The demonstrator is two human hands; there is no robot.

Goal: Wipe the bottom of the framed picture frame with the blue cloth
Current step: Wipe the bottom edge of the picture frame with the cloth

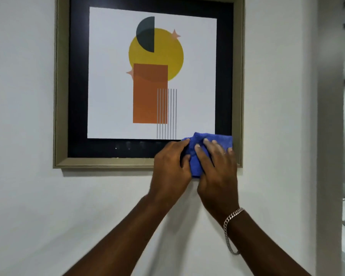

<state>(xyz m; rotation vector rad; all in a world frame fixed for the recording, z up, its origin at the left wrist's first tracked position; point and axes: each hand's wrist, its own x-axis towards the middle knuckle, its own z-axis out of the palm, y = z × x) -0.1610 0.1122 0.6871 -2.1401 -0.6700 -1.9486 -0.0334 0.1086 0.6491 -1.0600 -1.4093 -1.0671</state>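
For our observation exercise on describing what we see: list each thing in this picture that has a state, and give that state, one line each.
picture frame: hanging on the wall, bottom right corner covered.
blue cloth: bunched, pressed on the frame's bottom right corner.
left hand: gripping the cloth's left side.
right hand: laid flat over the cloth.
bracelet: hanging loose on the right wrist.

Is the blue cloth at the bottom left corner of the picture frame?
No. The blue cloth sits at the bottom right corner of the picture frame, pressed there by the left hand and right hand.
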